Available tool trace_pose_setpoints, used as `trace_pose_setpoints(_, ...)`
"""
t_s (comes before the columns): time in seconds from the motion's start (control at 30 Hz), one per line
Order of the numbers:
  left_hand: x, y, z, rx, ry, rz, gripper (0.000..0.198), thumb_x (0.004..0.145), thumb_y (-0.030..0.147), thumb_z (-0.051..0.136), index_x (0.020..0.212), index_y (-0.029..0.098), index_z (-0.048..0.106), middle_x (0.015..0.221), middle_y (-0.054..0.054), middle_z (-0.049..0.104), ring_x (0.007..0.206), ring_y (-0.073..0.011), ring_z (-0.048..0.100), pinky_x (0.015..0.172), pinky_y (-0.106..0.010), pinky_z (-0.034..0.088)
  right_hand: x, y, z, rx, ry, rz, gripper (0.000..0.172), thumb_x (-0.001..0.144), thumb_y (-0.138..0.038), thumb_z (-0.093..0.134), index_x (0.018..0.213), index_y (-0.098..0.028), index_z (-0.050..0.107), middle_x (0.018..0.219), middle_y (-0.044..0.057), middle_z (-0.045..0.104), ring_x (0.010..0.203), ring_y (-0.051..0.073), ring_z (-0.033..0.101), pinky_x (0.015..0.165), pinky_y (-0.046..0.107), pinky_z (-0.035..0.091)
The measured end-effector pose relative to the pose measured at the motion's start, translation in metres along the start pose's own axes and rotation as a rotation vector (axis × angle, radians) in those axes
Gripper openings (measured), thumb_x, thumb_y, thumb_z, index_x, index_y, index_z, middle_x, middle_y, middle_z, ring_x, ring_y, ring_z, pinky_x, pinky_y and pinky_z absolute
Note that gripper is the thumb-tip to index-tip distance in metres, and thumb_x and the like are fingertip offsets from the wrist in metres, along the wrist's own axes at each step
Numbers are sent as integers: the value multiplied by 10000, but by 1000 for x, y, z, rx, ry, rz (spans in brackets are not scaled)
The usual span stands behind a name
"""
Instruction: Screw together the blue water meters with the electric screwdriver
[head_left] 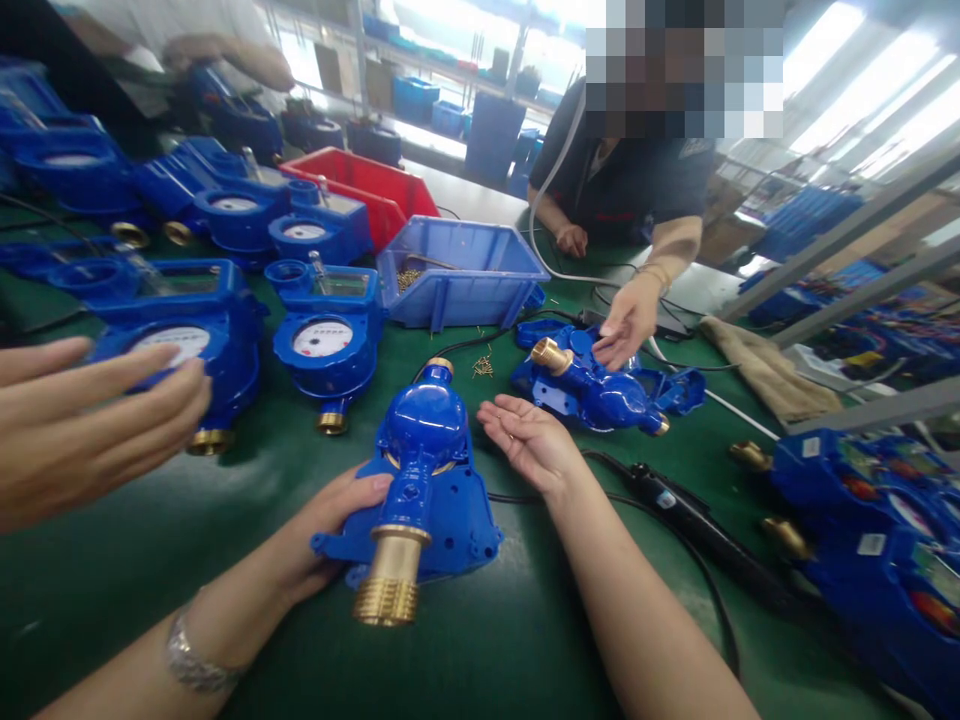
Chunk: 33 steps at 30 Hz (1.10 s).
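A blue water meter [427, 410] with brass threaded ends lies underside up in front of me, its flat blue housing beneath the pipe body. My left hand [341, 515], a bracelet on its wrist, grips the housing's left edge, thumb on top and fingers hidden below. Palm up, my right hand [525, 435] is just right of the meter, fingers loosely extended and slightly curled; I cannot make out anything in it. Small brass screws [482, 367] lie loose on the green table beyond it. A black electric screwdriver [682, 515] with a cable rests to the right.
Another person's hand [97, 420] reaches in from the left. Across the table, a co-worker's hand [631, 315] is over another upturned meter [600, 390]. A blue bin [465, 295] of screws, a red bin [352, 170] and several meters [326, 340] stand behind; more meters [862, 530] are right.
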<state>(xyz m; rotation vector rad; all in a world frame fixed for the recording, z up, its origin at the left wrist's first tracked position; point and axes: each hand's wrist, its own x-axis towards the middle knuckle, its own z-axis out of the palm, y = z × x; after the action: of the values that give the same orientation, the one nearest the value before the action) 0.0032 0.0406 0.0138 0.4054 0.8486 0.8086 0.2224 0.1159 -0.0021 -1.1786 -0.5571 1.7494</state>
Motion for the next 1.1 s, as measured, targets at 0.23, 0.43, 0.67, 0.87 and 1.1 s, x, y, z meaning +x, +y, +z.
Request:
trace_pose_setpoints(0.23,3,1,-6,-5,-31,-56,109,677,245,730,765,182,738,634,18,694,699,-186,660,616,-236,506,-11,-3,9,-282,-55,-49,141,783,-243,593,737,-169,482,650,20,682,349,70,517,295,137,336)
trace_pose_setpoints(0.43,4,-2,-8,12,-49,-50,201,658,292,741,840,208,739,566,34,666,819,-227,659,673,-254,498,-46,-10,24,-689,-44,-285,185,703,-242,684,580,-148,582,487,-33,580,406,55,450,418,164,329)
trace_pose_setpoints(0.67,2,-2,-5,45,-2,1,255,640,298,744,874,198,727,639,25,695,751,-202,653,725,-272,501,-68,-3,35,-1108,-52,-528,194,736,-18,591,755,-171,708,767,30,665,749,141,588,722,256,415)
trace_pose_setpoints(0.87,3,-4,-5,33,-53,11,336,650,351,738,940,182,709,682,-11,712,660,-181,646,745,-286,509,-72,-12,42,-1434,-119,-551,149,776,-60,587,764,-153,704,754,55,626,734,168,569,687,276,403)
trace_pose_setpoints(1.1,4,-5,-8,25,-83,2,372,667,359,728,997,190,688,784,-27,733,736,-187,660,784,-287,507,-66,-30,56,-1274,-185,-285,195,659,22,603,600,-162,631,651,4,579,649,135,493,646,280,339)
